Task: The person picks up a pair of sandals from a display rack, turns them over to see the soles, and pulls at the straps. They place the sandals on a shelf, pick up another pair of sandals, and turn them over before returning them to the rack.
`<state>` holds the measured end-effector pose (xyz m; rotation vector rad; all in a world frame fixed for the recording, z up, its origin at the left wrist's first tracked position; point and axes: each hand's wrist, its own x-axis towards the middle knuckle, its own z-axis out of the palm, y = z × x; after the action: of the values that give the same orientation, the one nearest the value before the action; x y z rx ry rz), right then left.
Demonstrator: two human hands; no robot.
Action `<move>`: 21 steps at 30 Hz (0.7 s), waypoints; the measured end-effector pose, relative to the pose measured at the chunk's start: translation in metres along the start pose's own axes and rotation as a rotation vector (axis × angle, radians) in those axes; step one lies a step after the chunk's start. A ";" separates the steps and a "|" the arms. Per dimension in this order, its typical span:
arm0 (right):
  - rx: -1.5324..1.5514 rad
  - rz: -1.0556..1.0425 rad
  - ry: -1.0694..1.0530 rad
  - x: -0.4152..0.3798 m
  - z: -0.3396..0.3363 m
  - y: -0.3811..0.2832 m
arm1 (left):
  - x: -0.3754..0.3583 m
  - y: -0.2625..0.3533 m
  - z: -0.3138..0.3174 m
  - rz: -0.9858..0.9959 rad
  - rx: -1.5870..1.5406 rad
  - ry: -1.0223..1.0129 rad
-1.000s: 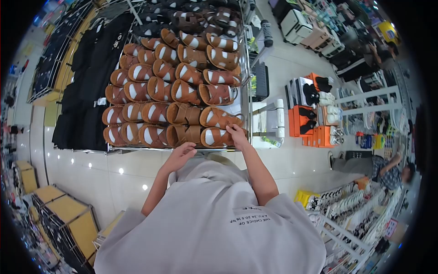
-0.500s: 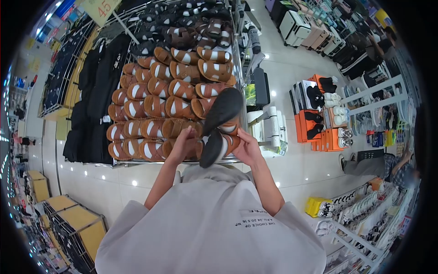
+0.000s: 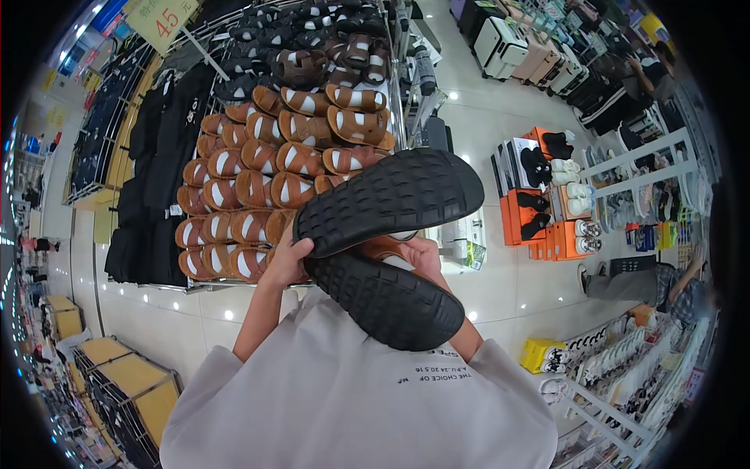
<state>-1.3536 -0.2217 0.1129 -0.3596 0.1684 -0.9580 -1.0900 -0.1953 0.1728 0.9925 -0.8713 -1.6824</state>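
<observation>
A pair of sandals is held up before my chest, black ridged soles facing the camera. The upper sandal (image 3: pixel 391 199) slants up to the right, and the lower sandal (image 3: pixel 387 301) slants down to the right. Their left ends meet at my left hand (image 3: pixel 291 256), which is closed on them with the thumb at the upper sole's edge. My right hand (image 3: pixel 423 256) is behind the pair, fingers curled at the brown straps; the soles partly hide it. Beyond lie rows of brown sandals (image 3: pixel 254 187) with white paper stuffing on a rack.
Black sandals (image 3: pixel 269 39) fill the rack's far end, near a yellow price sign (image 3: pixel 160 22). Black garments (image 3: pixel 148 180) hang at left. Orange shoe boxes (image 3: pixel 519 211) and suitcases (image 3: pixel 500 47) stand at right. Another person (image 3: pixel 672 285) is at far right.
The sandals have come closer to the camera and turned so their soles show broadly. My left hand has moved left and now grips their ends.
</observation>
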 end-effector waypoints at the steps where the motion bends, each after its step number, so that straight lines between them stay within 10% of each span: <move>1: -0.025 0.029 0.047 -0.001 0.002 -0.001 | -0.002 0.001 0.001 0.019 0.001 0.011; 7: 0.116 0.176 0.210 -0.001 0.012 -0.001 | -0.012 0.022 0.017 0.121 0.033 0.057; 14: 0.335 0.279 -0.129 0.001 0.038 0.000 | -0.025 0.033 0.018 0.212 0.102 0.163; 21: -0.158 0.323 0.289 -0.004 0.078 -0.011 | -0.033 0.043 0.024 0.267 0.157 0.161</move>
<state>-1.3415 -0.2066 0.1895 -0.3258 0.5520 -0.6743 -1.0888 -0.1735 0.2281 1.0509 -0.9919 -1.3074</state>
